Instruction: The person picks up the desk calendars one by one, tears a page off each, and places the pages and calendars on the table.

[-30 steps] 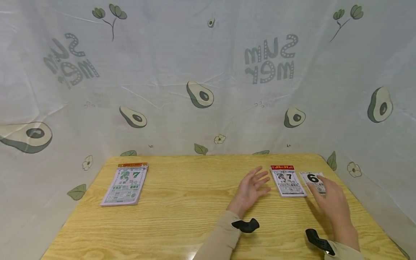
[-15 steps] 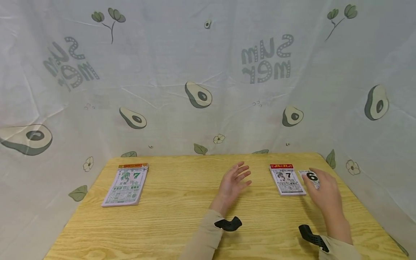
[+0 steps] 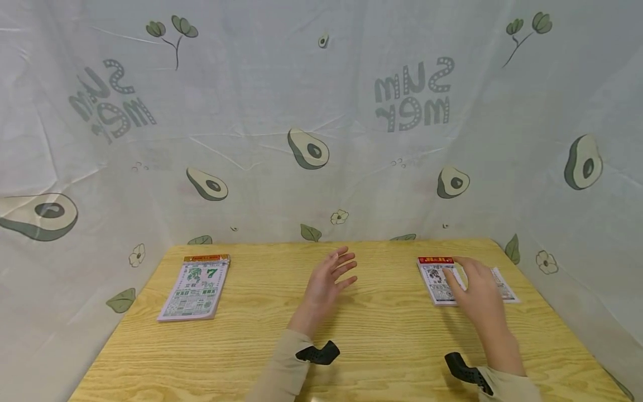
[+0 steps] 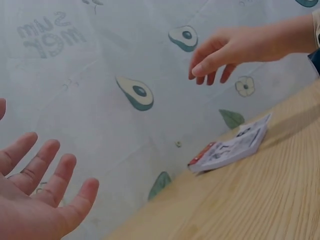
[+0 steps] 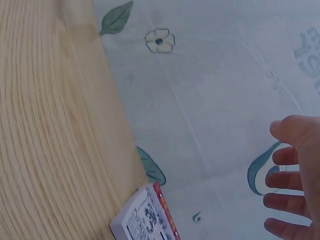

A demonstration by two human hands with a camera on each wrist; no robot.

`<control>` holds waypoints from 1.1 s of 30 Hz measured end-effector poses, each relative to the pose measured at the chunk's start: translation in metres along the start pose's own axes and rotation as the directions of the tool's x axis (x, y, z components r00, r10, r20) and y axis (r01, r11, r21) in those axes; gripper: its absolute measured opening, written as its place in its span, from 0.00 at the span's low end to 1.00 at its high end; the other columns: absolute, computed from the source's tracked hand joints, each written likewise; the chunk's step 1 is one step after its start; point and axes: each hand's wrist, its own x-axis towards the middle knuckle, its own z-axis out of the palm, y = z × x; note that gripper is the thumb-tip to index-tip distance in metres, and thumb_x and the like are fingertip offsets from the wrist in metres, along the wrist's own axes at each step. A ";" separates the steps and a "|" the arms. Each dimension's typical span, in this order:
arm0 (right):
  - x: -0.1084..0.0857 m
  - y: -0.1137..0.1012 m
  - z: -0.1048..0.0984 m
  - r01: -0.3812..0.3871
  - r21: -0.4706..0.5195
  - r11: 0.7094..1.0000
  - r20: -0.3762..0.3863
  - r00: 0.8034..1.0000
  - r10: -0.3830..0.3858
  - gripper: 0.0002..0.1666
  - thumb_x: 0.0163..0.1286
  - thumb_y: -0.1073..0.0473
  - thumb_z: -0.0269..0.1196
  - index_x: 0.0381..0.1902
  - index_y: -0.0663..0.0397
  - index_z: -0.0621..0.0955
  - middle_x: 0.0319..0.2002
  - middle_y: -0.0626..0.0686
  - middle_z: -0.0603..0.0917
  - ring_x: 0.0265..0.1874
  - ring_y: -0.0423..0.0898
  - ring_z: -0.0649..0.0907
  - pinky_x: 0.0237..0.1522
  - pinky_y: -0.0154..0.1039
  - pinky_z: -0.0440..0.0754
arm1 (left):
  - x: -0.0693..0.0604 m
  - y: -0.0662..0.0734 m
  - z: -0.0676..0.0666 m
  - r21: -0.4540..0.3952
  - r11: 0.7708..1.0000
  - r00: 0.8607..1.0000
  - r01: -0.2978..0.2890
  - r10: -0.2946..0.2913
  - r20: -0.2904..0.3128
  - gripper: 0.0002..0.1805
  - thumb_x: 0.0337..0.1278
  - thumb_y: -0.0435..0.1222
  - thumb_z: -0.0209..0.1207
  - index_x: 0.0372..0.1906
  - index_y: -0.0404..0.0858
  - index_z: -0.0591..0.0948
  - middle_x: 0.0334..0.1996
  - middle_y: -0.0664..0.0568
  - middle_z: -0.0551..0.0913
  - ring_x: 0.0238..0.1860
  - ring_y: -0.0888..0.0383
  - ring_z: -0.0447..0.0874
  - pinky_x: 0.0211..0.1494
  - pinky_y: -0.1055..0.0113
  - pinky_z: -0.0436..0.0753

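Head view, down across wooden table [image 3: 261, 296]

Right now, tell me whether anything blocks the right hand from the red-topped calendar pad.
Nothing visible does: the left wrist view shows only a gap between the right hand and the red-topped calendar pad. The loose sheet lies beside the pad, and the left hand is apart, farther left.

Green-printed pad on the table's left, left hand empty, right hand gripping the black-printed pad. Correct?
Not the grip: the left wrist view shows the right hand hovering clear of the black-printed pad, holding nothing. The green-printed pad and empty left hand are as you say.
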 end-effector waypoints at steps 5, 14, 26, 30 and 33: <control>0.000 -0.013 0.009 0.075 0.016 0.997 -0.044 0.996 -0.074 0.23 0.64 0.60 0.66 0.53 0.68 0.77 0.51 0.70 0.78 0.54 0.69 0.74 0.52 0.67 0.72 | -0.012 0.017 -0.012 0.076 0.997 1.000 -0.004 0.006 -0.021 0.25 0.72 0.48 0.49 0.66 0.39 0.69 0.60 0.48 0.75 0.63 0.50 0.73 0.69 0.43 0.67; 0.000 -0.030 0.024 0.220 0.027 0.975 -0.115 0.970 -0.215 0.23 0.57 0.64 0.69 0.50 0.67 0.80 0.47 0.66 0.81 0.49 0.64 0.78 0.50 0.61 0.76 | -0.032 0.049 -0.040 0.346 0.937 0.997 -0.041 0.060 -0.045 0.26 0.70 0.49 0.51 0.65 0.38 0.70 0.64 0.40 0.73 0.67 0.42 0.69 0.66 0.46 0.72; -0.005 -0.059 0.052 0.396 0.032 0.918 -0.127 0.912 -0.390 0.22 0.58 0.58 0.69 0.48 0.63 0.82 0.45 0.63 0.83 0.47 0.61 0.82 0.48 0.58 0.79 | -0.052 0.085 -0.089 0.626 0.779 0.989 -0.041 0.120 -0.084 0.24 0.71 0.46 0.52 0.66 0.42 0.71 0.64 0.42 0.74 0.66 0.45 0.70 0.68 0.45 0.69; -0.009 -0.068 0.062 0.459 0.045 0.887 -0.143 0.882 -0.449 0.21 0.65 0.52 0.65 0.49 0.63 0.82 0.45 0.61 0.83 0.45 0.59 0.82 0.46 0.56 0.80 | -0.058 0.100 -0.103 0.696 0.717 0.984 -0.044 0.150 -0.093 0.24 0.72 0.46 0.51 0.67 0.41 0.70 0.64 0.42 0.73 0.65 0.49 0.71 0.68 0.45 0.69; -0.013 -0.077 0.066 0.471 0.054 0.880 -0.124 0.878 -0.462 0.21 0.66 0.51 0.64 0.49 0.62 0.82 0.45 0.60 0.83 0.46 0.58 0.82 0.47 0.54 0.80 | -0.063 0.112 -0.114 0.734 0.677 0.978 -0.048 0.180 -0.103 0.25 0.72 0.47 0.50 0.67 0.40 0.69 0.65 0.42 0.73 0.62 0.58 0.73 0.68 0.46 0.69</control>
